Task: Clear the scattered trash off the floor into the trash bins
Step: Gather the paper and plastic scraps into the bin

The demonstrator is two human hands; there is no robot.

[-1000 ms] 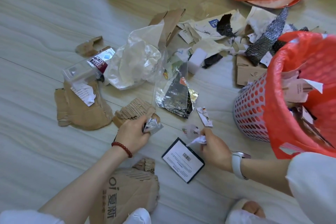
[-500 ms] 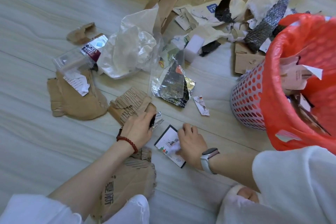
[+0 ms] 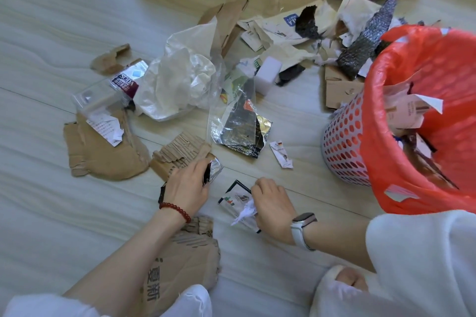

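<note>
1. Gathering scraps: our left hand [image 3: 189, 183] grips a foil wrapper [image 3: 215, 171]; our right hand [image 3: 270, 203] pinches a paper scrap [image 3: 244, 212] over a printed card [image 3: 235, 201] on the floor.
2. Next, we judge: lift card, drop all into the red-lined bin [image 3: 342, 141] nearby.

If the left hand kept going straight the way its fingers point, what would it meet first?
Probably the torn corrugated cardboard just beyond the left hand, which grips a crumpled foil wrapper; depth is unclear.

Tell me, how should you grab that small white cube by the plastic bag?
Probably pinch the white cube by its two long side faces, coming straight down from above. It lies apart from the crumpled plastic bag, its top face bare, with only thin paper scraps beside it, so fingers likely fit down both sides.
</note>
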